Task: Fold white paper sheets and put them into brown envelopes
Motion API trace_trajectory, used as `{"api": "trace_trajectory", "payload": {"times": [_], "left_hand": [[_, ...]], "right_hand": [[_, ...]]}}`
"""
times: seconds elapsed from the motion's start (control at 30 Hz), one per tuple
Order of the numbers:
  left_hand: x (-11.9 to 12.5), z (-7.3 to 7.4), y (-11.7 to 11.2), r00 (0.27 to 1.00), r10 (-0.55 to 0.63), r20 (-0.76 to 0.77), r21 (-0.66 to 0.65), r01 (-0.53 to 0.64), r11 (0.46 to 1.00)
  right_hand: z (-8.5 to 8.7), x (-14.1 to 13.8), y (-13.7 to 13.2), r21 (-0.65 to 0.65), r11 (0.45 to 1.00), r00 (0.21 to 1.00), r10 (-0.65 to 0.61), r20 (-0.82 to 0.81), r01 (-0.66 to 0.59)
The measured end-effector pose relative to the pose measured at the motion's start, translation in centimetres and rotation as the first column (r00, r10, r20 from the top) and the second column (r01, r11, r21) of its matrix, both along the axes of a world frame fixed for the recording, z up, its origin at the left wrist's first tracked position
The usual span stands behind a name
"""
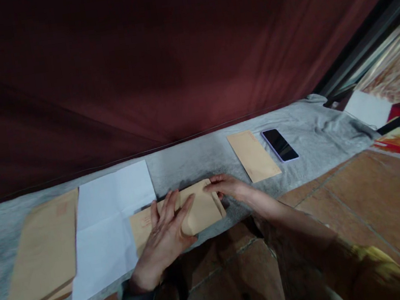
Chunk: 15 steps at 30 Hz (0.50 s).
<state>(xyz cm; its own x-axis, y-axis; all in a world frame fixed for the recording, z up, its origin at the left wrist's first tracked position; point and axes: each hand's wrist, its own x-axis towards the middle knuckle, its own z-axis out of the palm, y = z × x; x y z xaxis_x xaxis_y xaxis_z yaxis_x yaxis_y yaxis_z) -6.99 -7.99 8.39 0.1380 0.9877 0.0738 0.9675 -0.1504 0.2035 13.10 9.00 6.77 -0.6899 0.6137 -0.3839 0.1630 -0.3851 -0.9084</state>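
Note:
A brown envelope (pixel 203 211) lies on a grey cloth (pixel 187 164) in front of me. My left hand (pixel 167 234) rests flat on it with fingers stretched out and apart. My right hand (pixel 225 186) touches the envelope's right end at its flap, fingers curled down onto the paper. A white sheet of paper (pixel 108 222) with fold creases lies just left of the envelope, partly over it.
A stack of larger brown envelopes (pixel 39 254) lies at the far left. Another brown envelope (pixel 253 155) and a dark phone (pixel 279 144) lie to the right. A red curtain (pixel 136 64) hangs behind. Brown tiled floor (pixel 370 195) lies near me.

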Motion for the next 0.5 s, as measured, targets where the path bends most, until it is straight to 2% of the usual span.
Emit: {"api": "trace_trajectory", "payload": {"times": [0.1,0.2,0.3,0.37,0.43,0.5], "left_hand": [[-0.1,0.5,0.0,1.0,0.018,0.008,0.021,-0.019,1.0],[-0.2,1.0,0.1,0.998,0.064,0.022,0.083,-0.065,0.994],[-0.2,1.0,0.5,0.992,0.122,0.034,0.162,-0.126,0.979],[-0.1,0.7,0.7,0.99,0.138,0.034,0.182,-0.142,0.973],[0.2,0.2,1.0,0.991,0.133,0.028,0.181,-0.136,0.974],[0.7,-0.1,1.2,0.993,0.114,0.019,0.172,-0.115,0.978]], "right_hand": [[0.5,0.4,0.4,-0.064,0.997,0.997,-0.045,-0.07,0.041],[0.7,0.8,0.9,-0.141,0.974,0.974,-0.192,-0.12,0.175],[0.5,1.1,1.2,-0.253,0.904,0.914,-0.385,-0.127,0.345],[0.1,1.2,0.9,-0.329,0.853,0.878,-0.463,-0.123,0.404],[-0.1,1.3,0.3,-0.367,0.838,0.87,-0.476,-0.127,0.405],[-0.2,1.4,-0.5,-0.356,0.858,0.887,-0.441,-0.138,0.371]]}}
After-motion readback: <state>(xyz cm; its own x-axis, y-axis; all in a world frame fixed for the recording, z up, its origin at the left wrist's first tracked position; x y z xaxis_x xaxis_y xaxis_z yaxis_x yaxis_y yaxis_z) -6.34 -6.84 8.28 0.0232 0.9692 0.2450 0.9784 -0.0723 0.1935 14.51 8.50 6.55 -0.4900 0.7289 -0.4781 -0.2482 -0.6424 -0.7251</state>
